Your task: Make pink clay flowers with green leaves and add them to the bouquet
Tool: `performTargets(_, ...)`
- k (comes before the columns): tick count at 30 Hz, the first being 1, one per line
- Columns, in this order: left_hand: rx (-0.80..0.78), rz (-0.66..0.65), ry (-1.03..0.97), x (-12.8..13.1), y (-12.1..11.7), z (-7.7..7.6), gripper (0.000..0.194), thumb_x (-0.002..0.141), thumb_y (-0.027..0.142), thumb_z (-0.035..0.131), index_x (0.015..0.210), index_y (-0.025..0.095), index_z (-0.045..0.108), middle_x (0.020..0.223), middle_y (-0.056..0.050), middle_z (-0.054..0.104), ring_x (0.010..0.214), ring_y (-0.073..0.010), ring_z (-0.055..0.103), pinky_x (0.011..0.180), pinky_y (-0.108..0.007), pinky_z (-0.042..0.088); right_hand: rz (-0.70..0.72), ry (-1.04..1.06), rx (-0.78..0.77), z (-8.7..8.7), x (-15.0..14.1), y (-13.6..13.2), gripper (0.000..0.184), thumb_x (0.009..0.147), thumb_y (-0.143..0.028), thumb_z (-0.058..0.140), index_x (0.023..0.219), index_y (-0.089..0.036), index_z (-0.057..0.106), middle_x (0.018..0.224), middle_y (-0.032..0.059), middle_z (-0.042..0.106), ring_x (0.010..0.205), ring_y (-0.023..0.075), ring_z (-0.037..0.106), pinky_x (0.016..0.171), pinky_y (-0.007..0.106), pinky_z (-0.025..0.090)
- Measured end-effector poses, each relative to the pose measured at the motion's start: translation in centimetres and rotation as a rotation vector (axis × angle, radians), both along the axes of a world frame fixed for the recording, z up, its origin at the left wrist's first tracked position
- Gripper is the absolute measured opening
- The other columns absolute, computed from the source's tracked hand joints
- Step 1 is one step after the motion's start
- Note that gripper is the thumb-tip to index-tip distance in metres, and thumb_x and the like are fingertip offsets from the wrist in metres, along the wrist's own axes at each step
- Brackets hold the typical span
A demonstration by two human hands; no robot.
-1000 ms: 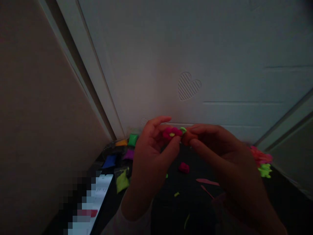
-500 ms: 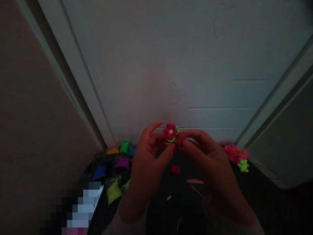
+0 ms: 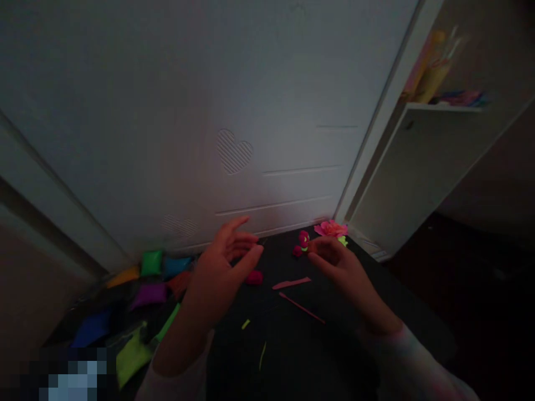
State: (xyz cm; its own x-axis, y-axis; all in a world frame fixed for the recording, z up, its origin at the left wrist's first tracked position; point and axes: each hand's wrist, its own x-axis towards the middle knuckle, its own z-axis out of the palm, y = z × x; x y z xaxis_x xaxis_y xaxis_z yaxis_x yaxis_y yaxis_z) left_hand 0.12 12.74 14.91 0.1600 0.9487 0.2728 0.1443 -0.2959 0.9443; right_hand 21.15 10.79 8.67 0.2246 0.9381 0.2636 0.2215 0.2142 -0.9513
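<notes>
In dim light my right hand (image 3: 334,262) pinches a small pink clay flower (image 3: 303,240) with a green leaf, holding it low over the black table (image 3: 292,345), close to a larger pink clay flower (image 3: 331,228) near the wall. My left hand (image 3: 225,267) hovers apart from it, fingers loosely spread and holding nothing. A small pink clay lump (image 3: 253,277) lies just right of the left hand.
Two thin pink clay tools (image 3: 292,283) lie between my hands. Coloured clay packets (image 3: 150,263) in green, blue, purple, orange and yellow are heaped at the left. A white panel with a heart (image 3: 234,151) stands behind. A white shelf (image 3: 418,167) is at the right.
The view has swung right. My right hand carried the small flower away to the right and down toward the big flower. My left hand let go and opened.
</notes>
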Motion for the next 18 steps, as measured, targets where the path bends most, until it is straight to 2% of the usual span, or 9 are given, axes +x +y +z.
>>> performTargets(3, 0.020, 0.019, -0.013, 0.0, 0.0, 0.2, 0.046, 0.069, 0.030, 0.064, 0.111, 0.019, 0.051, 0.087, -0.002, 0.063, 0.080, -0.0154, 0.062, 0.077, -0.031, 0.051, -0.173, 0.006, -0.044, -2.5, 3.2, 0.2, 0.031, 0.069, -0.035, 0.063, 0.094, -0.019, 0.054, 0.091, 0.0043, 0.066, 0.087, 0.0184, 0.064, 0.080, 0.034, 0.049)
performTargets(7, 0.032, 0.040, -0.010, -0.2, 0.1, 0.2, 0.044, 0.069, 0.031, 0.065, 0.109, 0.020, 0.052, 0.088, -0.002, 0.063, 0.082, -0.0158, 0.062, 0.079, -0.031, 0.050, -0.318, -0.062, -0.115, -5.0, 5.9, 0.9, 0.027, 0.072, -0.036, 0.061, 0.090, -0.016, 0.056, 0.093, 0.0081, 0.065, 0.090, 0.0201, 0.062, 0.083, 0.035, 0.047)
performTargets(12, 0.029, 0.073, -0.018, -0.3, -0.1, 0.4, 0.042, 0.067, 0.034, 0.066, 0.105, 0.021, 0.054, 0.087, -0.001, 0.064, 0.081, -0.0171, 0.063, 0.077, -0.031, 0.051, -0.402, -0.203, -0.219, -7.3, 6.9, 1.9, 0.024, 0.080, -0.032, 0.056, 0.096, -0.014, 0.057, 0.097, 0.0059, 0.062, 0.089, 0.0169, 0.060, 0.082, 0.038, 0.047)
performTargets(18, 0.066, 0.121, -0.030, -0.5, 0.1, 0.5, 0.033, 0.069, 0.034, 0.064, 0.099, 0.022, 0.057, 0.086, -0.001, 0.064, 0.080, -0.0165, 0.062, 0.076, -0.032, 0.050, -0.447, -0.408, -0.339, -8.4, 7.1, 2.9, 0.028, 0.085, -0.032, 0.050, 0.107, -0.016, 0.054, 0.109, 0.0063, 0.057, 0.093, 0.0169, 0.057, 0.079, 0.038, 0.048)
